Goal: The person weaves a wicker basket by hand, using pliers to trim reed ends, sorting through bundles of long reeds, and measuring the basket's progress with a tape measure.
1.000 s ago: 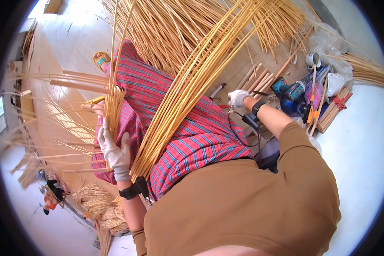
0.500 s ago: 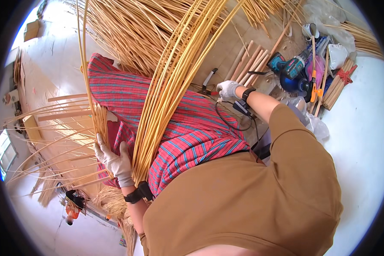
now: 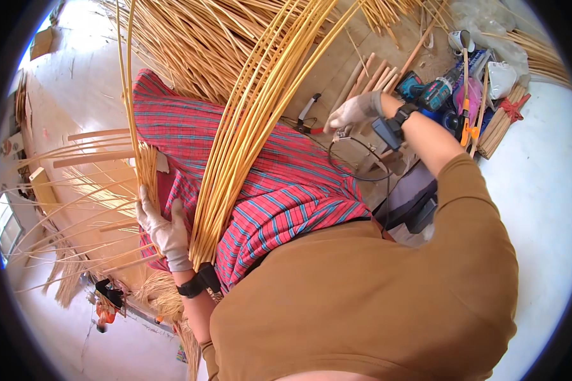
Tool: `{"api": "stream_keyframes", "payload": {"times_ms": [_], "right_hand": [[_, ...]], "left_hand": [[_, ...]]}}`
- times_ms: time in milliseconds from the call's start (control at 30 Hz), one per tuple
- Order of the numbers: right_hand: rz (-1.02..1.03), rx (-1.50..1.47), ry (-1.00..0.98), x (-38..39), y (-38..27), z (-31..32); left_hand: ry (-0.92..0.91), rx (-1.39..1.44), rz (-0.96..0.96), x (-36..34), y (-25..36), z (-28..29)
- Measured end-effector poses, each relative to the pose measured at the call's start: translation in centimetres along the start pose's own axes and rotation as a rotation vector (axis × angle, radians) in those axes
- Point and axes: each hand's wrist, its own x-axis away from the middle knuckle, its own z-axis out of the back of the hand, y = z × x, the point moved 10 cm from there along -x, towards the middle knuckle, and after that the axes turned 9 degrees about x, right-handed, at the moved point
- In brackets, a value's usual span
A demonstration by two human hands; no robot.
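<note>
My left hand [image 3: 164, 230], in a pale glove, is closed on the edge of a woven rattan piece [image 3: 147, 171], thumb raised. Loose canes fan out from that piece to the left. Across my lap, over a red and blue checked cloth [image 3: 178, 117], slants a bundle of long yellow rattan canes [image 3: 245, 140], just right of this hand. My right hand [image 3: 356, 111], also gloved, is raised beyond my right knee with its fingers curled. A small metal part and a black cable [image 3: 332, 162] show just beneath it; what its fingers hold is hidden.
A large heap of canes [image 3: 190, 47] lies ahead. Further right are short wooden sticks [image 3: 372, 76], a teal cordless drill [image 3: 435, 95], a white cup [image 3: 461, 41] and a tied stick bundle [image 3: 505, 124]. Another person [image 3: 107, 308] is at the far lower left.
My right hand has lifted and moved slightly forward and right, its fingers curling. The left hand and the woven piece have shifted slightly left.
</note>
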Motion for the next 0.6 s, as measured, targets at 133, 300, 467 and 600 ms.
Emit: {"api": "stream_keyframes", "payload": {"times_ms": [133, 300, 467, 600], "right_hand": [[-0.021, 0.162, 0.011, 6.9, -4.3, -0.8], [-0.079, 0.581, 0.091, 15.5, -14.5, -3.4], [-0.045, 0.227, 0.028, 21.3, -20.6, -8.1], [0.086, -0.385, -0.183, 23.8, -21.9, -14.4]], "left_hand": [[0.018, 0.110, -0.040, -1.4, 2.6, 0.9], [-0.571, 0.401, -0.441, -1.4, 20.9, -2.0], [-1.663, 1.171, -0.802, 10.6, 34.0, -8.2], [-2.122, 0.670, -0.961, 18.9, 36.2, -11.2]]}}
